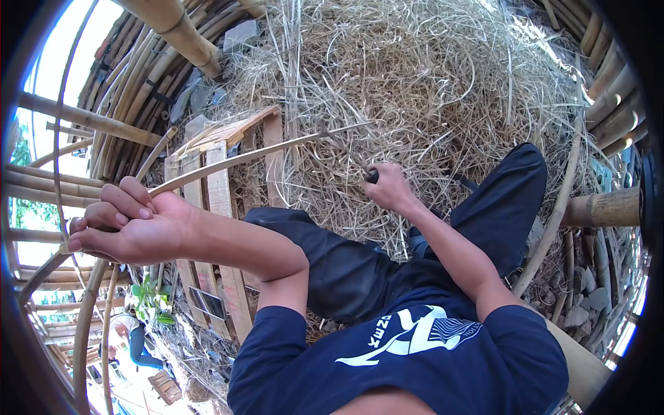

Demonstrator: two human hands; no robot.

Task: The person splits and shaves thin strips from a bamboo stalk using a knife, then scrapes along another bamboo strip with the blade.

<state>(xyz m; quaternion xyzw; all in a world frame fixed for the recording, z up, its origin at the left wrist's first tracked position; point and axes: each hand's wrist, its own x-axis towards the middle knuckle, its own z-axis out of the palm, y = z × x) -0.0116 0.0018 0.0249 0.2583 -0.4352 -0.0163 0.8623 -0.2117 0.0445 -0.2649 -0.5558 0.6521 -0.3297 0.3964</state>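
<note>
At nine o'clock, the left hand [131, 220] is raised with its fingers curled round a thin wooden strip [256, 157], which slants from the grip toward between two and three o'clock. Near the centre, toward two o'clock, the right hand [391, 188] is closed round a dark handle [372, 176]. Dry straw [415, 76] spreads at twelve o'clock.

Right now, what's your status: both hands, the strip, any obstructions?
Left grip closed on the pale strip. Right grip closed on a dark handle. Strip slants across wooden slats toward straw. No obstruction seen between right grip and strip.
</note>
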